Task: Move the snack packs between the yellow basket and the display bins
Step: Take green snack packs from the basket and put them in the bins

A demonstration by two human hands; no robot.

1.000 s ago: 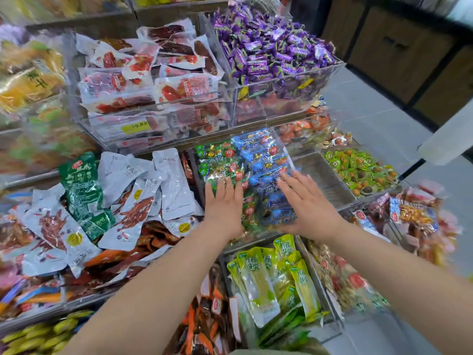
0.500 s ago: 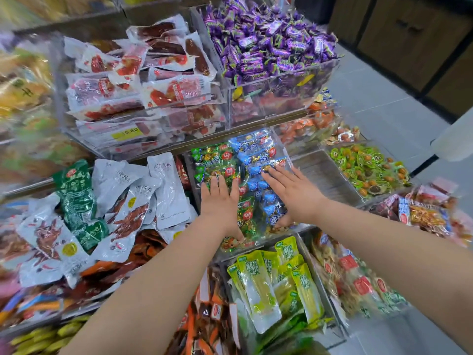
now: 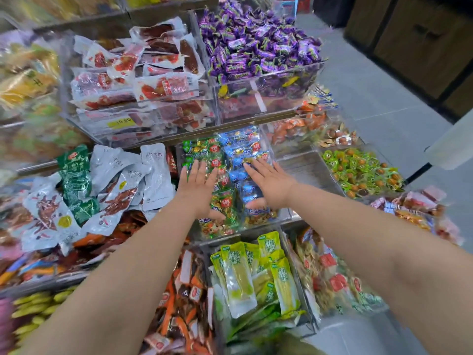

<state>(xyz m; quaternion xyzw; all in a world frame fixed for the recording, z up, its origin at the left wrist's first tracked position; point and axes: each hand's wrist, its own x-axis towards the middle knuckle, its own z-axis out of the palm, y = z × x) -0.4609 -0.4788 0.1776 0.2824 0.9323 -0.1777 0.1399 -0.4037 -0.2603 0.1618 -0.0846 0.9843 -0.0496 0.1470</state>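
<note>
A clear display bin (image 3: 280, 213) in the middle row holds green snack packs (image 3: 204, 149) on its left side and blue snack packs (image 3: 240, 142) on its right. My left hand (image 3: 195, 188) lies flat with straight fingers on the green packs. My right hand (image 3: 271, 187) lies flat on the blue packs, fingers spread, thumb pointing toward me. Neither hand grips a pack. The yellow basket is out of view.
Purple candies (image 3: 256, 44) and red meat packs (image 3: 143, 78) fill the upper bins. White and green pouches (image 3: 102, 185) lie left, an almost bare bin (image 3: 307, 172) and green-wrapped nuts (image 3: 358, 170) right, yellow-green packs (image 3: 256, 272) below. Grey floor (image 3: 384, 98) lies to the right.
Both hands have slid a little farther up the bin over the green and blue packs, still flat. The camera has shifted slightly.
</note>
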